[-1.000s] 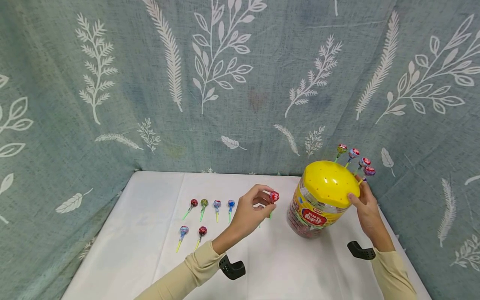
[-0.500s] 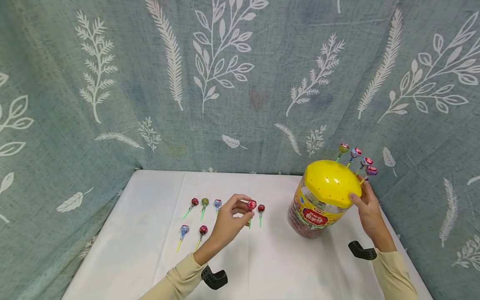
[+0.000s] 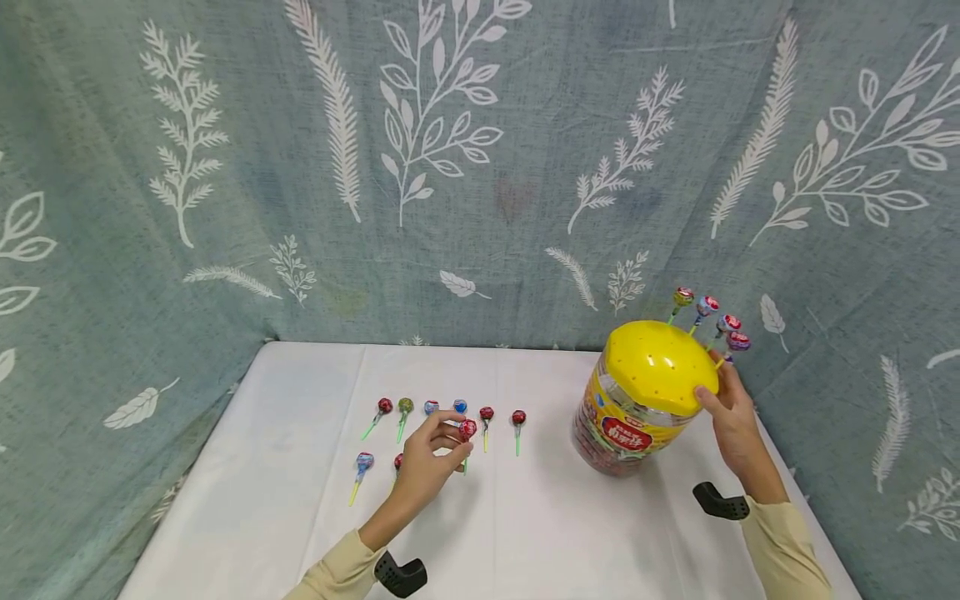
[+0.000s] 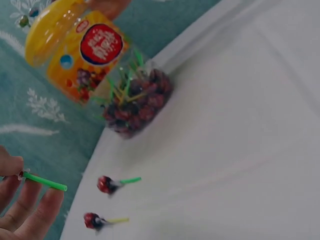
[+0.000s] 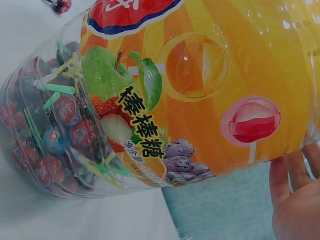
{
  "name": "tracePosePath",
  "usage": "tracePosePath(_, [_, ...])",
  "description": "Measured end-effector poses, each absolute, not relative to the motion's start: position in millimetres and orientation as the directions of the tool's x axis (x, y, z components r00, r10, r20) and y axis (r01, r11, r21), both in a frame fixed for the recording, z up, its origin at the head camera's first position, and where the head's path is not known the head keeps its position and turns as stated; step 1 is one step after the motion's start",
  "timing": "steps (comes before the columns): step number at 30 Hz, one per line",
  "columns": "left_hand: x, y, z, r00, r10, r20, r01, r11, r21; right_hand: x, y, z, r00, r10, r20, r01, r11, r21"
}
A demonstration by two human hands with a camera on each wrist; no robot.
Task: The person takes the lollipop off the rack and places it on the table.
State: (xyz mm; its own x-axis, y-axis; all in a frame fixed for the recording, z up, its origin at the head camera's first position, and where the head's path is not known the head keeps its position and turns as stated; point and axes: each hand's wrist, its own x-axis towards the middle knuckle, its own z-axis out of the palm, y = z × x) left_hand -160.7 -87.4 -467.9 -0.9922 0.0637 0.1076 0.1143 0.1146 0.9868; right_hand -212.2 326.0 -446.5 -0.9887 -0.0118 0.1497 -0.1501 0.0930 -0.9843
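Note:
Between the thumb and fingers of my left hand is a red-wrapped lollipop, its green stick pointing down in the head view. The hand is raised over the row of lollipops, partly covering some of them. My right hand grips the top right side of a big clear candy jar, thumb at the edge of its yellow lid; the other fingers are mostly hidden behind. Small holes dot the lid, and several lollipops stick up from its far right edge. More lollipops fill the jar's bottom.
Several lollipops lie on the white tablecloth, among them a red one nearest the jar, a green one and a blue one at lower left. A leaf-patterned curtain hangs behind and at both sides.
My left hand has moved left and slightly nearer, away from the jar, carrying the red lollipop. Two lollipops on the table have come out from behind it. My right hand and the jar stay put.

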Motion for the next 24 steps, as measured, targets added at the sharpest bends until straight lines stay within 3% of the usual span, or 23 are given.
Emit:
tracePosePath(10, [-165.6, -108.6, -523.7, -0.999, -0.033, 0.042, 0.037, 0.156, 0.987, -212.7, 324.9, -446.1, -0.990, -0.008, 0.141, -0.141, 0.081, -0.987])
tracePosePath(24, [-163.0, -126.7, -556.1, -0.987, -0.155, -0.037, -0.084, 0.310, 0.947, -214.1, 325.8, -446.6, -0.987, -0.016, 0.162, -0.162, 0.051, -0.985])
